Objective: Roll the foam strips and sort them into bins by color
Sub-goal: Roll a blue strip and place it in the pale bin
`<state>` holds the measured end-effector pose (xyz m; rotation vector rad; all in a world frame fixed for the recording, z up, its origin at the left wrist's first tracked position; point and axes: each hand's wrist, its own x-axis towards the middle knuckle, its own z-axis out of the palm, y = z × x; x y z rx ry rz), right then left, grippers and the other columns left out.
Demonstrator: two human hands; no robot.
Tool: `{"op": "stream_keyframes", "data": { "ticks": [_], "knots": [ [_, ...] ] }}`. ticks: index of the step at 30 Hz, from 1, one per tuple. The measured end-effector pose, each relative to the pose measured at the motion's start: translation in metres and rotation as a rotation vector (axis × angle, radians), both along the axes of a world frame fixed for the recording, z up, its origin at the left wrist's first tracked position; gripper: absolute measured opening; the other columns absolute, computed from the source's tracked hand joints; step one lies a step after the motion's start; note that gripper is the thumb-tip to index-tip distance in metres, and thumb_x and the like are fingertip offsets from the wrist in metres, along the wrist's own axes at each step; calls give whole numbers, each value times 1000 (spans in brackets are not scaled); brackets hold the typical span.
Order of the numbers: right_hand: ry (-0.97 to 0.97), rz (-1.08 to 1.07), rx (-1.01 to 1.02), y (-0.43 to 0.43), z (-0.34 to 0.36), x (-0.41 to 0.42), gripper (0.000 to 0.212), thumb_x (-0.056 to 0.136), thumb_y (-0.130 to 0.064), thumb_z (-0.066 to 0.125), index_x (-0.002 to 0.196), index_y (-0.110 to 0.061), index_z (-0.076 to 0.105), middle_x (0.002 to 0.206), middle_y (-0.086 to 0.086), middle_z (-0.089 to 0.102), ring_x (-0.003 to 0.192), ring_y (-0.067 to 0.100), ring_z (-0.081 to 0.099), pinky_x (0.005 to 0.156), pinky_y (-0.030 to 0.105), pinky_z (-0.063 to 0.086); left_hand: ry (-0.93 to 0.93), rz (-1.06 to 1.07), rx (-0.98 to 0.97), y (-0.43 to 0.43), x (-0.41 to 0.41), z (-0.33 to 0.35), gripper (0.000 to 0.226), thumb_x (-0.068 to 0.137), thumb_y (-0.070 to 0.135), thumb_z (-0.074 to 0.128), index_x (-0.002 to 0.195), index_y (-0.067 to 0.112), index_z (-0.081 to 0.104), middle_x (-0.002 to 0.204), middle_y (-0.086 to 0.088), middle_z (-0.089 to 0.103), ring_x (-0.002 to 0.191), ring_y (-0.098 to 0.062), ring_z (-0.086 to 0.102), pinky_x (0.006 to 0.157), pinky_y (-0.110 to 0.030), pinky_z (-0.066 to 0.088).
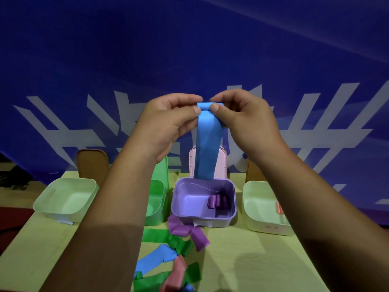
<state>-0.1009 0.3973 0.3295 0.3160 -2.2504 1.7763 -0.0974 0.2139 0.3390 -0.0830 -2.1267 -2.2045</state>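
Hanging with its long axis upright, the blue foam strip point(207, 142) is held in the air above the far middle of the table point(242, 260). Its top end is curled over into the start of a roll, and its free lower end points down at the far rim of the purple bin point(174, 199). The curled top is pinched from both sides: by the thumb and forefinger of the left hand point(166, 127) at its left edge, and by the thumb and curled fingers of the right hand point(242, 123) at its right edge.

A few purple rolls point(216, 201) are seen in the right part of the purple bin, and a pink lid point(222, 163) stands upright behind it. A green bin point(156, 199) is set just left of it, partly hidden by the left forearm. A pale bin point(63, 199) is placed toward the table's left edge, and a second pale bin point(259, 207) toward the right edge, with a pink roll point(280, 208) inside. Toward the near edge, loose strips are heaped: a purple strip point(185, 229), a green strip point(155, 234), a second blue strip point(155, 260) and a pink strip point(176, 275)
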Motion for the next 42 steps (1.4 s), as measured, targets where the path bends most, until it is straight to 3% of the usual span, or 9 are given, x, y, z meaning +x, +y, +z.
{"op": "stream_keyframes", "data": {
  "ticks": [8, 14, 19, 25, 28, 31, 36, 39, 42],
  "knots": [
    [77, -49, 0, -5, -4, 2, 8, 100, -20, 74, 104, -26, 72, 86, -15, 69, 80, -4, 64, 76, 24, 57, -4, 9, 0, 5, -3, -4, 27, 93, 0, 80, 117, 12, 77, 96, 0, 82, 102, -18, 80, 94, -33, 63],
    [45, 15, -8, 0, 0, 3, 9, 100, -17, 73, 109, -21, 73, 90, -11, 71, 82, 2, 67, 79, 28, 61, -2, 0, 6, 2, -1, -1, 29, 94, -4, 77, 119, 11, 77, 109, -9, 82, 105, -21, 80, 94, -32, 63],
    [-23, 23, -31, 1, 3, 5, 11, 97, -12, 75, 107, -17, 76, 93, 2, 74, 74, -3, 62, 69, 16, 55, 2, -1, -35, 0, 0, 1, 30, 94, -4, 77, 120, 10, 77, 113, -12, 81, 110, -25, 79, 100, -36, 63],
    [-95, 27, -65, 1, 3, 5, 10, 96, -13, 76, 102, -21, 74, 94, -2, 75, 81, 2, 69, 76, 22, 60, 38, -3, -66, 0, 0, -1, 27, 95, -3, 77, 117, 12, 78, 112, -11, 82, 110, -25, 79, 100, -37, 63],
    [-118, 41, -106, 1, 1, 4, 13, 95, -13, 76, 105, -22, 75, 98, 3, 76, 92, 15, 73, 84, 33, 62, 70, 16, -90, 1, 1, -1, 27, 94, 0, 79, 116, 15, 79, 106, -3, 83, 106, -19, 79, 99, -36, 63],
    [-161, 69, -165, -1, -1, 4, 15, 95, -26, 79, 110, -22, 76, 106, 12, 74, 103, 26, 73, 91, 46, 64, 96, 21, -85, 1, 0, -2, 26, 93, 0, 80, 115, 15, 79, 108, -4, 83, 109, -19, 79, 99, -38, 63],
    [-131, 21, -105, -1, -1, 5, 10, 98, -29, 77, 101, -19, 78, 92, 7, 77, 77, 10, 70, 82, 41, 64, 101, 5, -95, 1, 1, -2, 28, 95, -2, 77, 120, 11, 77, 111, -5, 83, 110, -20, 79, 98, -35, 63],
    [-99, -1, -63, -1, 0, 5, 5, 97, -27, 78, 99, -22, 77, 90, 6, 76, 81, 17, 73, 80, 40, 64, 92, 9, -102, 1, 0, -6, 28, 96, -1, 77, 120, 13, 77, 112, -5, 82, 110, -20, 79, 98, -36, 63],
    [-75, 2, -45, -1, 0, 6, 5, 96, -24, 78, 100, -25, 75, 85, 0, 73, 76, 5, 67, 78, 37, 61, 81, 18, -86, 2, -3, -13, 26, 96, -1, 77, 115, 16, 79, 110, -7, 82, 109, -21, 78, 98, -37, 62]
  ]
}}
